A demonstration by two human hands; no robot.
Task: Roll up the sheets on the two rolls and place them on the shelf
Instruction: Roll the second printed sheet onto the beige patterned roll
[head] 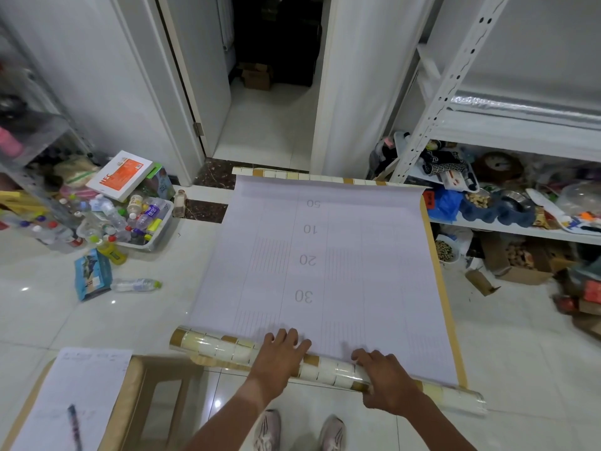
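— What's cut off?
— The shelf (507,151) at right.
— The bin (156,236)?
— Bottles.
— Hands?
— Left hand (283,349), right hand (383,375) — fingers spread flat on the roll (221,348); sheet (325,265) on the floor (520,353).

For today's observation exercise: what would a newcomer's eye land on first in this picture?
First, the big white sheet spread over the floor, printed with numbers 50 to 30. At its near edge, the left hand and right hand press on the tile-patterned roll. Then the bin of plastic bottles at left.
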